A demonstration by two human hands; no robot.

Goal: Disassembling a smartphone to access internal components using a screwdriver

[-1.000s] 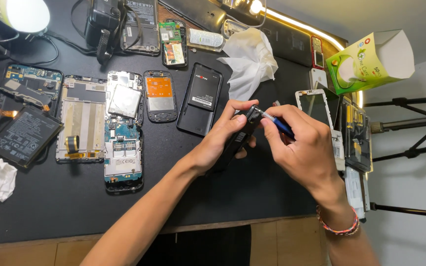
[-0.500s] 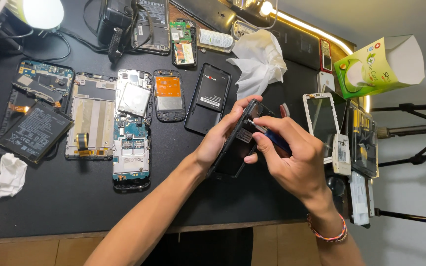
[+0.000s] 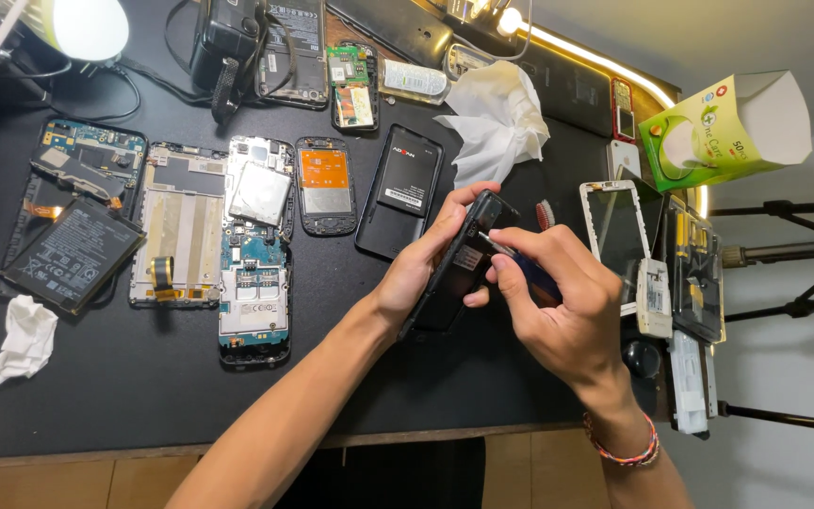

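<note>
At the centre of the frame, the left hand (image 3: 426, 269) is gripping a black phone (image 3: 459, 269), tilted up off the black table (image 3: 96, 396), while the right hand (image 3: 558, 311) is pinching a blue-handled tool (image 3: 520, 267) against its upper edge (the tip is touching the casing). Opened phone bodies (image 3: 254, 253) and a crumpled white tissue (image 3: 496, 123) are lying well apart, upper left.

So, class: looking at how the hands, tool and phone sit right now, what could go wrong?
The tool in the right hand could slip and jab the left hand, whose fingers wrap the dark phone. The phone is held tilted above the table, so it could drop.
</note>
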